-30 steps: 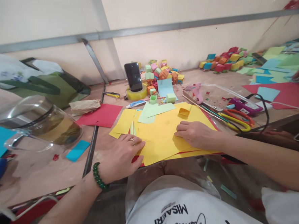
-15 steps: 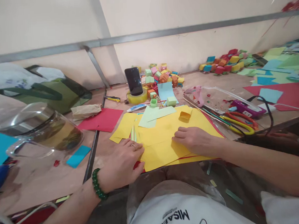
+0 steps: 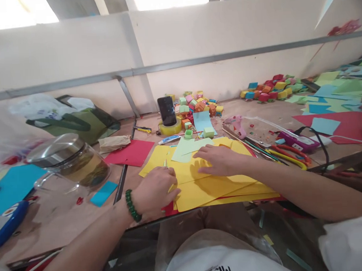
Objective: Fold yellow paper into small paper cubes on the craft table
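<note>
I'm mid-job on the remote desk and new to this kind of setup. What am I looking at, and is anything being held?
There is no machine: these are one person's bare hands, seen by a camera worn on the head, looking forward and down. The left hand, with a green bracelet at its wrist, lies at the left edge of the yellow sheets. Whether it pinches anything is hidden. The right hand is open over the sheets, with nothing visibly held.

Pale green paper lies on the yellow. Beyond are a phone propped at a tape roll and small paper boxes. A glass mug stands to the left.
</note>
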Available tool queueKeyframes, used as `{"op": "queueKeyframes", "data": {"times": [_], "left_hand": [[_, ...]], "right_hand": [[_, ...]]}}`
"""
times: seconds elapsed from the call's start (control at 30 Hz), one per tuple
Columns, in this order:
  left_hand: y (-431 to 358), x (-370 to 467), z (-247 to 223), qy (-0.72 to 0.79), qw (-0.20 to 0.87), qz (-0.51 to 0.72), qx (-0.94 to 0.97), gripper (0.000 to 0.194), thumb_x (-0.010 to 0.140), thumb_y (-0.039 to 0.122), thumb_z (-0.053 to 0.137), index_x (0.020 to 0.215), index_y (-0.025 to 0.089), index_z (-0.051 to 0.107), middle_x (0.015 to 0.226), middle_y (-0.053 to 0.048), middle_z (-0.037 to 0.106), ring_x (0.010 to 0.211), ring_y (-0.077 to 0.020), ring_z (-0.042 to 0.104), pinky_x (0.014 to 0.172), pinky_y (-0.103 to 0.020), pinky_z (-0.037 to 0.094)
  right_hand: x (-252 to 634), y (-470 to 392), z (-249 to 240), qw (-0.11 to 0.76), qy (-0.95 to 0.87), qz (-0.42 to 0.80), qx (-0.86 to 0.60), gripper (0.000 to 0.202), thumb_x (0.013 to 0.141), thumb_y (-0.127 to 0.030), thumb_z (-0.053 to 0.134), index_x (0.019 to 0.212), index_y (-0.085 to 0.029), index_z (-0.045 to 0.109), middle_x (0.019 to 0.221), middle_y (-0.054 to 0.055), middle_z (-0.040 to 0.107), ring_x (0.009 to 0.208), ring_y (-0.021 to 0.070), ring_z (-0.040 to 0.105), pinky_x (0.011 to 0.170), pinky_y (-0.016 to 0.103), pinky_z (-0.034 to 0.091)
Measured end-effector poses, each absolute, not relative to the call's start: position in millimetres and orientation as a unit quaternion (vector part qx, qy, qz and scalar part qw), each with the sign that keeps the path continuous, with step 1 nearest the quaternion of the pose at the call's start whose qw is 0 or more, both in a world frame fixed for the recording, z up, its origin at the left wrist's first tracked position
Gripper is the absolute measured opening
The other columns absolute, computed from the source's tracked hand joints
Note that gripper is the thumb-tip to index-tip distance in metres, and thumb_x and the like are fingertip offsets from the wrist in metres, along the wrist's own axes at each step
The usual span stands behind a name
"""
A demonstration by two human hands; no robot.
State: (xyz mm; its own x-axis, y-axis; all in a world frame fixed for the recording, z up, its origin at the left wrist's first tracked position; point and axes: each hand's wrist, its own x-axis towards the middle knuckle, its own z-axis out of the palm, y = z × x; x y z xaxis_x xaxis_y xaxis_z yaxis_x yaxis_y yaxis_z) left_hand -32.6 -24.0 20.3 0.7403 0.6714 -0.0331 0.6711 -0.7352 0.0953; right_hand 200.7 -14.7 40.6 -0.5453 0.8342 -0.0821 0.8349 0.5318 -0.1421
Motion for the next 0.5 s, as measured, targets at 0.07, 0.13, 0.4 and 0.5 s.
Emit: {"op": "queueKeyframes", "data": {"times": [0.07, 0.13, 0.4, 0.5], "left_hand": [[-8, -28, 16, 0.397, 0.055, 0.031, 0.916, 0.037, 0.081, 0.041, 0.061, 0.107, 0.015, 0.066, 0.105, -0.013, 0.063, 0.095, -0.0276, 0.061, 0.083, -0.039, 0.047], [5, -26, 10, 0.418, 0.075, 0.047, 0.904, 0.061, 0.075, 0.047, 0.068, 0.124, 0.012, 0.056, 0.109, -0.015, 0.060, 0.100, -0.0299, 0.058, 0.086, -0.041, 0.047], [23, -28, -9, 0.459, 0.221, 0.131, 0.850, 0.042, 0.061, 0.040, 0.077, 0.089, 0.016, 0.058, 0.087, -0.004, 0.054, 0.077, -0.0196, 0.053, 0.068, -0.030, 0.044], [22, -27, -11, 0.455, 0.302, 0.173, 0.820, 0.028, 0.065, 0.026, 0.069, 0.087, 0.018, 0.054, 0.075, 0.002, 0.052, 0.065, -0.0143, 0.048, 0.059, -0.026, 0.039]], "right_hand": [[192, -1, 32, 0.030, 0.874, -0.095, 0.476, 0.063, 0.075, -0.048, 0.068, 0.128, -0.016, 0.053, 0.116, 0.015, 0.061, 0.113, 0.0310, 0.053, 0.084, 0.036, 0.046], [189, 11, 21, 0.023, 0.880, -0.110, 0.461, 0.072, 0.070, -0.054, 0.069, 0.129, -0.016, 0.052, 0.116, 0.014, 0.060, 0.111, 0.0311, 0.053, 0.084, 0.037, 0.046], [203, 27, 1, -0.041, 0.864, -0.189, 0.466, 0.065, 0.056, -0.061, 0.075, 0.104, -0.020, 0.061, 0.103, 0.009, 0.062, 0.093, 0.0268, 0.058, 0.074, 0.033, 0.044], [204, 28, -2, -0.053, 0.854, -0.209, 0.473, 0.074, 0.053, -0.061, 0.078, 0.112, -0.022, 0.059, 0.105, 0.009, 0.062, 0.094, 0.0270, 0.058, 0.075, 0.033, 0.044]]}}
